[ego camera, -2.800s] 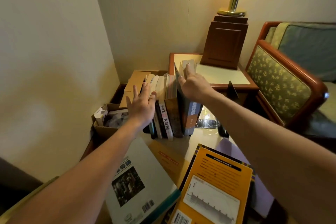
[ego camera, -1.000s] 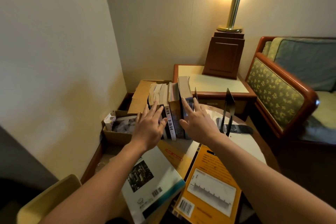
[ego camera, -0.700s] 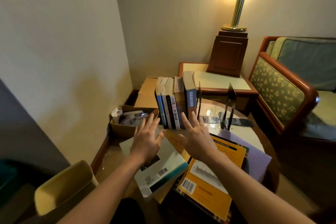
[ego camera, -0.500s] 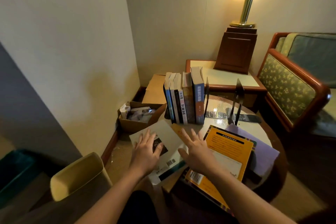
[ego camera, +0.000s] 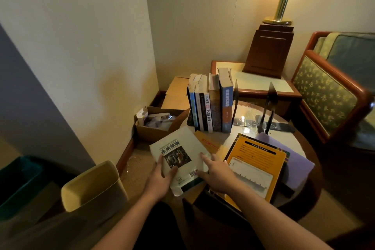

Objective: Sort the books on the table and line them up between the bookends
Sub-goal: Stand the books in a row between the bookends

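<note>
Reaching over the near edge of the round glass-topped desk [ego camera: 292, 144], your left hand [ego camera: 160, 178] and right hand [ego camera: 218, 176] both lie on the white paperback with the dark cover photo [ego camera: 178, 158]. The left hand's grip is around the book's near left edge, thumb on the cover; the right hand's fingers are spread flat across its right side, closed on nothing. That book lies flat, part overhanging the desk. Just to its right, an orange-covered large book [ego camera: 257, 166] also lies flat, overlapping a brown envelope-like folder [ego camera: 211, 146] and a lilac sheet or folder [ego camera: 294, 160] beneath it.

Farther back, a row of about six upright paperbacks [ego camera: 211, 105] stands spines toward you, with a thin black metal bookend [ego camera: 235, 101] against its right end. A second black bookend [ego camera: 269, 107] stands apart to the right, nothing between the two.

So I judge you roughly halfway: the small books are shelved, while the large flat ones remain to be stood up.
</note>
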`<state>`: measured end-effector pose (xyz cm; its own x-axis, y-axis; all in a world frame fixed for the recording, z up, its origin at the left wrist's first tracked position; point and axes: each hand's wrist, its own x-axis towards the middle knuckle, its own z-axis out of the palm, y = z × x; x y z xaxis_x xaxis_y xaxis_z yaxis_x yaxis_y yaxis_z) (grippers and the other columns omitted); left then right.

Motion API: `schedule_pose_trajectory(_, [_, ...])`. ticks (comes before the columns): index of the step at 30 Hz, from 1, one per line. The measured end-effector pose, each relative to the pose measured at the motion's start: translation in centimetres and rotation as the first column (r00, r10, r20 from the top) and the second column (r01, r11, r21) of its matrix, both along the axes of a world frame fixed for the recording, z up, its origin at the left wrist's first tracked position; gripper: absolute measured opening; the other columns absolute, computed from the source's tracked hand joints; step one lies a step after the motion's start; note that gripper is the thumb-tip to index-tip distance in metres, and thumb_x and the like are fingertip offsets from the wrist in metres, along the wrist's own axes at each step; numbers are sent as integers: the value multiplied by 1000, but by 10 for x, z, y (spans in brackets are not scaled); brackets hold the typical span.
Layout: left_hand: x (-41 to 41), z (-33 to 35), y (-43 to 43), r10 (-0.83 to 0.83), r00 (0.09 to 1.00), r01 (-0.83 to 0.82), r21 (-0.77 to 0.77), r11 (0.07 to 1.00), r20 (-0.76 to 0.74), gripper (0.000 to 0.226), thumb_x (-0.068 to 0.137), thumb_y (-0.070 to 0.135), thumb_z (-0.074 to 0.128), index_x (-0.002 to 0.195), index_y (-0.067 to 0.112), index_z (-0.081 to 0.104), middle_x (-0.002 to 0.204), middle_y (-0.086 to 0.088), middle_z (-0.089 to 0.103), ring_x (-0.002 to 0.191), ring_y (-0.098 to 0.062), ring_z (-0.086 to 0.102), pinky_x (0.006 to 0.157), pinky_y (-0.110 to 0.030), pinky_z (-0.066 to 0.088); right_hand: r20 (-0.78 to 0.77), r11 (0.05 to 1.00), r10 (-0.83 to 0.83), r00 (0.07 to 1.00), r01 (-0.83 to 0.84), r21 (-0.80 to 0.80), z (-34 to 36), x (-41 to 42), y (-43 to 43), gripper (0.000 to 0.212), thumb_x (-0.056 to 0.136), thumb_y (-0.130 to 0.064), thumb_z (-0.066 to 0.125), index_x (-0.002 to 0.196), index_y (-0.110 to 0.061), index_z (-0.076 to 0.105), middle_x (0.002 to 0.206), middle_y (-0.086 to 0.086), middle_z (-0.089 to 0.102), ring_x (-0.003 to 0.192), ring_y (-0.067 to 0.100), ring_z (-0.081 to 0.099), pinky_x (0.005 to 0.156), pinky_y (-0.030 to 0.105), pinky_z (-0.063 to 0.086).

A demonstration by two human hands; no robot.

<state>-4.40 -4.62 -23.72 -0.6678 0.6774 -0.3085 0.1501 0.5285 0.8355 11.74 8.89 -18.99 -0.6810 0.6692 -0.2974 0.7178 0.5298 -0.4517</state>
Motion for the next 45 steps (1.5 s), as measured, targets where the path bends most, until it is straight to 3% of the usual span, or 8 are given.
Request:
schedule_pose_trajectory(6, [-5, 5, 10, 110, 975, -134, 120, 984, 193, 85, 89, 40, 71, 157, 37, 20, 151, -9, 45, 128, -30, 53, 103, -54, 49, 26, 1000, -15, 1000, 15, -2, -4, 4, -4, 86, 91, -66, 52, 159, -40, 6, 162, 5, 19, 148, 31, 16, 123, 52, 16])
schedule_pose_trajectory(14, [-6, 14, 19, 210, 972, -229, 228, 946, 108, 79, 80, 13, 81, 144, 42, 45, 138, -2, 54, 125, -26, 54, 97, -53, 54, 9, 999, -37, 999, 37, 3, -10, 0, -10, 90, 90, -70, 50, 159, -39, 2, 167, 5, 9, 153, 32, 3, 121, 49, -4])
schedule_pose_trajectory(19, [-5, 21, 26, 208, 978, -199, 222, 955, -19, 62, 83, 20, 79, 134, 46, 55, 132, 2, 50, 119, -22, 52, 95, -50, 55, -11, 999, -48, 999, 48, -6, -4, 0, -8, 78, 97, -56, 51, 159, -37, 9, 163, 5, 19, 150, 32, 13, 123, 51, 6])
schedule_pose_trajectory(26, [6, 31, 29, 149, 863, -326, 308, 894, 482, 71, 85, -6, 70, 141, 34, 52, 139, -10, 56, 115, -29, 62, 88, -49, 60, -80, 999, -24, 997, 21, -38, -7, 5, -2, 75, 95, -48, 61, 157, -38, 21, 150, 4, 33, 133, 24, 40, 109, 40, 44])
schedule_pose_trajectory(30, [1, 61, 15, 9, 901, -172, 338, 925, 435, 81, 89, -7, 64, 149, 43, 42, 132, -10, 56, 102, -28, 69, 64, -32, 61, -158, 992, -70, 985, 51, -117, 10, 9, 4, 74, 93, -46, 64, 154, -48, 21, 143, 1, 38, 125, 19, 45, 102, 37, 50])
schedule_pose_trajectory(33, [-3, 91, 4, -159, 895, -17, 388, 922, 416, 75, 90, -1, 65, 141, 51, 48, 134, -3, 55, 109, -28, 68, 74, -39, 62, -328, 955, -154, 932, 54, -293, 35, 17, 9, 71, 93, -36, 66, 150, -55, 28, 143, -2, 38, 131, 22, 43, 102, 43, 51])
schedule_pose_trajectory(40, [0, 156, 4, -469, 804, 330, 382, 863, 365, 57, 90, 7, 67, 127, 50, 64, 139, 9, 55, 115, -27, 66, 86, -43, 59, -650, 772, -497, 575, -49, -634, 114, 61, 45, 51, 82, -5, 76, 124, -33, 67, 130, 14, 55, 109, 33, 66, 86, 53, 59])
schedule_pose_trajectory(45, [24, 175, 29, -587, 774, 527, 270, 806, 239, 50, 92, 15, 68, 125, 52, 65, 131, 16, 64, 110, -15, 68, 90, -39, 58, -578, 824, -303, 758, -96, -558, 142, 113, 70, 48, 79, -16, 79, 124, -29, 71, 116, 18, 67, 103, 31, 71, 87, 50, 59])
